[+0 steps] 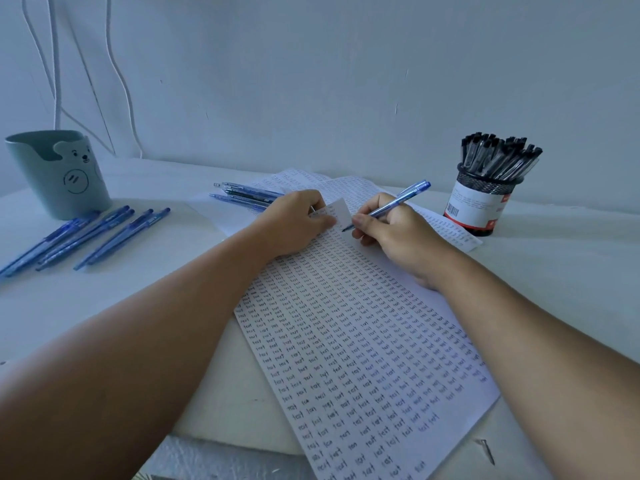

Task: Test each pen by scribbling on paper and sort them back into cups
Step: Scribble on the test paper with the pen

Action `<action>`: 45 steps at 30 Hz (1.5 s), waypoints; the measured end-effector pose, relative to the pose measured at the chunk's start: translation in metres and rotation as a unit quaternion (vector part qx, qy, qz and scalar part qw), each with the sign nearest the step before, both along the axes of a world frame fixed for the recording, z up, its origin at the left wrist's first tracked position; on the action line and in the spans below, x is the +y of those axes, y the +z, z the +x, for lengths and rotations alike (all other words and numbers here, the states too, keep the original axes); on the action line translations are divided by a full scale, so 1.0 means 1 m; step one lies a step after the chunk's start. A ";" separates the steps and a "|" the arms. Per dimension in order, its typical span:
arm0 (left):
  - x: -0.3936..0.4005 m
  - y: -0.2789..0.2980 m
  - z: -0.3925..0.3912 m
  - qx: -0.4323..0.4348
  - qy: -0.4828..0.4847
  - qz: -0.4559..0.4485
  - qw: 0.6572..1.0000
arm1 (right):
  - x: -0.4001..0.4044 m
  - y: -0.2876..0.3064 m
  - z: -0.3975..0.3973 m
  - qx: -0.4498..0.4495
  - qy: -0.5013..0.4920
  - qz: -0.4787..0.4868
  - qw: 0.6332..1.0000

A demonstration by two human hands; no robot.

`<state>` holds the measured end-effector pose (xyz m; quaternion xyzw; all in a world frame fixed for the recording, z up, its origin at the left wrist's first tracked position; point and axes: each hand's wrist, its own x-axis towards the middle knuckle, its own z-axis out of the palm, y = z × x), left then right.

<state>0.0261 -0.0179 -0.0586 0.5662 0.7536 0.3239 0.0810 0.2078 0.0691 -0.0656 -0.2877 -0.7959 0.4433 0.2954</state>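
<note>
My right hand grips a blue pen in a writing hold, its tip touching the far end of a paper sheet covered in rows of small handwritten words. My left hand rests on the same sheet and pinches its curled top corner next to the pen tip. Several blue pens lie loose on the table at the left, beside a green bear-print cup. A few more pens lie just beyond my left hand. A black mesh cup full of black-capped pens stands at the right.
More written sheets lie under and beyond the top one. The white table meets a white wall at the back, where thin cords hang at the left. A small dark screw-like object lies near the front right.
</note>
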 end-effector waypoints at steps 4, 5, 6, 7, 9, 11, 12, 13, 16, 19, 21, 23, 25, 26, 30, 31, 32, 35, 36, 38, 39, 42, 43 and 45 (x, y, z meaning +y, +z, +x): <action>0.000 -0.001 0.000 0.010 -0.002 0.001 1.000 | 0.000 0.000 0.000 0.007 -0.004 -0.008 1.000; 0.000 -0.001 0.000 0.010 -0.003 0.002 1.000 | 0.001 0.000 0.000 0.007 -0.003 -0.008 1.000; 0.000 -0.001 0.000 0.011 -0.006 0.002 1.000 | 0.001 0.000 0.000 0.006 -0.003 -0.008 1.000; 0.000 -0.001 0.000 0.013 -0.008 0.002 1.000 | 0.001 0.000 0.000 0.005 -0.002 -0.008 1.000; -0.001 0.000 0.000 0.018 -0.011 0.000 1.000 | 0.000 0.000 0.000 0.001 -0.003 -0.008 1.000; 0.000 0.000 0.000 0.020 -0.012 -0.002 1.000 | 0.000 0.001 -0.001 -0.002 -0.004 -0.006 1.000; 0.000 0.000 -0.001 0.019 -0.013 -0.003 1.000 | 0.000 0.001 -0.001 -0.004 -0.004 -0.004 1.000; 0.000 -0.001 -0.001 0.018 -0.013 -0.003 1.000 | -0.001 0.001 -0.001 -0.006 -0.005 -0.002 1.000; 0.001 -0.002 -0.002 0.014 -0.016 -0.001 1.000 | -0.001 0.001 -0.001 -0.011 -0.008 0.001 1.000; 0.001 -0.002 -0.002 0.009 -0.013 0.000 1.000 | -0.001 0.001 -0.002 -0.008 -0.010 -0.007 1.000; 0.001 -0.002 -0.002 0.013 -0.012 -0.001 1.000 | -0.001 0.001 -0.002 -0.014 -0.010 -0.002 1.000; 0.001 -0.002 -0.002 0.015 -0.012 -0.004 1.000 | -0.001 0.000 -0.003 -0.020 -0.010 0.006 1.000; 0.000 -0.001 -0.001 0.014 -0.011 -0.009 1.000 | -0.001 0.000 -0.003 -0.027 -0.009 0.012 1.000; 0.000 -0.001 0.000 0.013 -0.012 -0.012 1.000 | -0.001 0.000 -0.003 -0.029 -0.008 0.014 0.999; -0.001 0.000 0.001 0.010 -0.007 -0.011 1.000 | 0.000 0.000 -0.004 -0.031 -0.018 0.025 0.999; -0.001 0.000 0.001 0.008 -0.007 -0.010 1.000 | 0.000 0.000 -0.003 -0.030 -0.021 0.026 0.999; -0.001 -0.001 0.001 0.007 -0.007 -0.010 1.000 | 0.000 0.000 -0.003 -0.031 -0.022 0.025 0.999; -0.001 -0.001 0.001 0.008 -0.008 -0.011 1.000 | -0.001 0.000 -0.003 -0.039 -0.016 0.028 0.999; -0.001 -0.001 0.001 0.009 -0.008 -0.011 1.000 | -0.001 0.001 -0.003 -0.042 -0.015 0.030 0.999; -0.001 -0.001 0.000 0.009 -0.009 -0.012 1.000 | -0.002 0.002 -0.002 -0.046 -0.016 0.031 0.998; -0.001 -0.001 0.000 0.008 -0.010 -0.012 1.000 | -0.002 0.002 -0.001 -0.044 -0.017 0.029 0.998; -0.001 -0.001 0.001 0.004 -0.010 -0.009 1.000 | -0.003 0.002 0.000 -0.023 -0.025 0.002 0.999; -0.001 -0.001 0.001 0.004 -0.010 -0.009 1.000 | -0.003 0.002 0.000 -0.016 -0.027 -0.005 0.999; -0.001 -0.001 0.001 0.007 -0.009 -0.010 1.000 | -0.003 0.003 0.000 -0.015 -0.029 -0.007 0.999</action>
